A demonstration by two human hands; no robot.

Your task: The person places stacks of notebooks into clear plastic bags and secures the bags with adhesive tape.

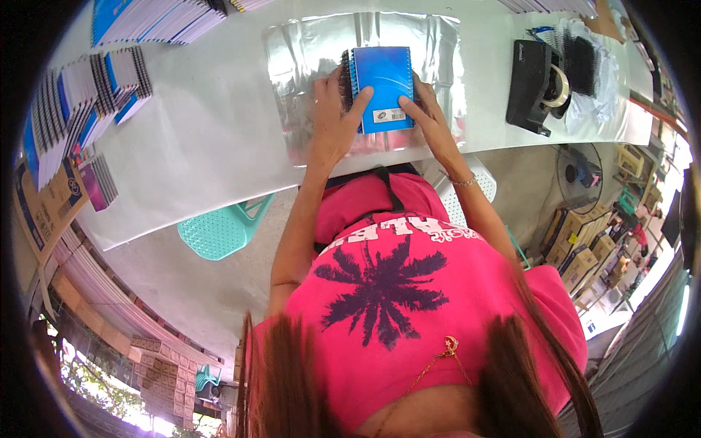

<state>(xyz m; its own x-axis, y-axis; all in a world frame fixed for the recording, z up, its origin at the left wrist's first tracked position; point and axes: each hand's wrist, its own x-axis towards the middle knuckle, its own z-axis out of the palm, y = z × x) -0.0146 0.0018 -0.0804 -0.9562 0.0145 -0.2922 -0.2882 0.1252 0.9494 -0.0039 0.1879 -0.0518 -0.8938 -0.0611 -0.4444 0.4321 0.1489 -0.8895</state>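
Observation:
A blue spiral notebook [382,77] lies on top of what looks like a small stack, with coils showing along both sides. My left hand [337,113] wraps the stack's left side, its thumb pressed on the cover. On the opposite side my right hand [431,117] grips it the same way, thumb near the white label. The fingers of both hands are partly hidden beside the notebooks. Beneath them a shiny clear plastic sheet [292,51] is spread on the white table.
Stacks of spiral notebooks [91,95] stand at the table's left, with more notebooks [157,22] behind. A black tape dispenser [529,84] sits at the right beside crumpled plastic [595,80]. A green stool [219,232], a cardboard box [51,208] and a fan [580,175] are around the table.

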